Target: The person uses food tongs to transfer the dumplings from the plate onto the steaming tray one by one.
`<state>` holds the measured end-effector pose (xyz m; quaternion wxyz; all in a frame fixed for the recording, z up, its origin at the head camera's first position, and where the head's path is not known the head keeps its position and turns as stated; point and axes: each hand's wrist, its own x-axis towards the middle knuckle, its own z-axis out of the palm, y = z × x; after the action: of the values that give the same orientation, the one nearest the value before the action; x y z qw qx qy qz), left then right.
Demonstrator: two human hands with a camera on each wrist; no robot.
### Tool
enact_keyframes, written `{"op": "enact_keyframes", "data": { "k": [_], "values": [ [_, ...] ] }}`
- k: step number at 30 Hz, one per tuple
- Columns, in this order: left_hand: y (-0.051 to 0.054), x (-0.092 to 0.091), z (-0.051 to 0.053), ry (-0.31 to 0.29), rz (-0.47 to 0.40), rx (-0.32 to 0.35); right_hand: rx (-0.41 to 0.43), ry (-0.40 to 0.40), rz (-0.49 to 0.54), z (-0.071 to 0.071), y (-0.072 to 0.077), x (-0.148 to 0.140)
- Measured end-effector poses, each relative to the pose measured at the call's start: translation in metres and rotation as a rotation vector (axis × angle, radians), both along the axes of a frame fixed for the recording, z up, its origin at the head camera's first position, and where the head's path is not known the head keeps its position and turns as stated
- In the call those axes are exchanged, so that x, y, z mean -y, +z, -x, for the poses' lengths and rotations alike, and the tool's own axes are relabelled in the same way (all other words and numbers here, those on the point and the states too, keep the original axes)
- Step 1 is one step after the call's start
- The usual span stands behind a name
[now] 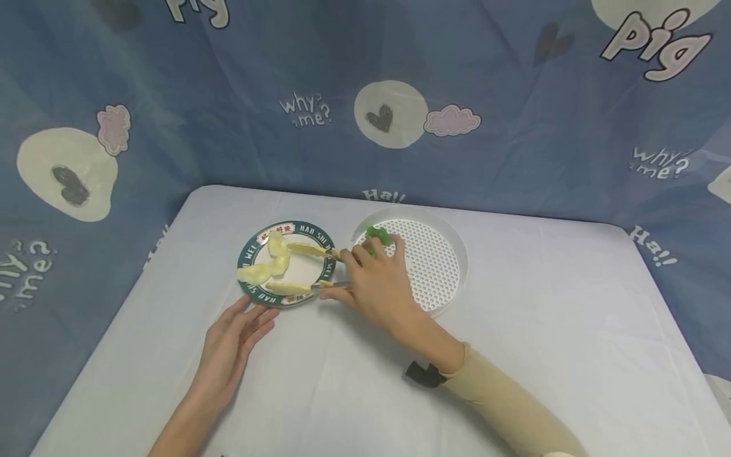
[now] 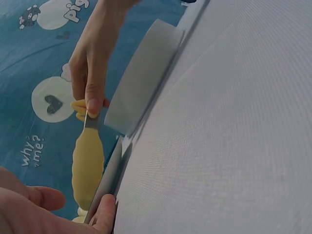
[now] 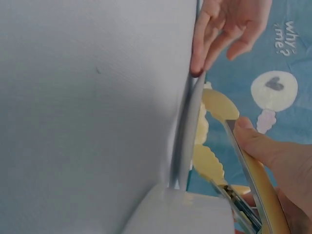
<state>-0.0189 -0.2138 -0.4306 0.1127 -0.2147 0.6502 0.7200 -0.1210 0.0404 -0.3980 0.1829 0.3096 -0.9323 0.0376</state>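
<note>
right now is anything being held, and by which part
The right hand grips the yellow-tipped tongs by their arms, behind the tips; the left hand touches the green-rimmed plate.

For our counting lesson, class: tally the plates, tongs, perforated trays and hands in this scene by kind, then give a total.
Plate: 1
Tongs: 1 pair
Perforated tray: 1
Hands: 2, left hand and right hand
Total: 5

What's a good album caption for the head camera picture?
Right hand holds yellow-tipped tongs over a green-rimmed plate; left hand touches its edge.
</note>
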Motion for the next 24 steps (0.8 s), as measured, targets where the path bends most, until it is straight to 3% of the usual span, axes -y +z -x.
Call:
{"op": "enact_keyframes", "data": {
  "k": [11,24],
  "values": [
    [-0.002,-0.0001,0.0021,0.012,0.001,0.019,-0.127,-0.003,-0.007,0.0013,-0.0048,0.0067],
    [-0.0022,-0.0006,0.0022,0.008,0.01,0.019,-0.139,-0.006,-0.033,0.0001,-0.0032,0.0091]
  ]
}}
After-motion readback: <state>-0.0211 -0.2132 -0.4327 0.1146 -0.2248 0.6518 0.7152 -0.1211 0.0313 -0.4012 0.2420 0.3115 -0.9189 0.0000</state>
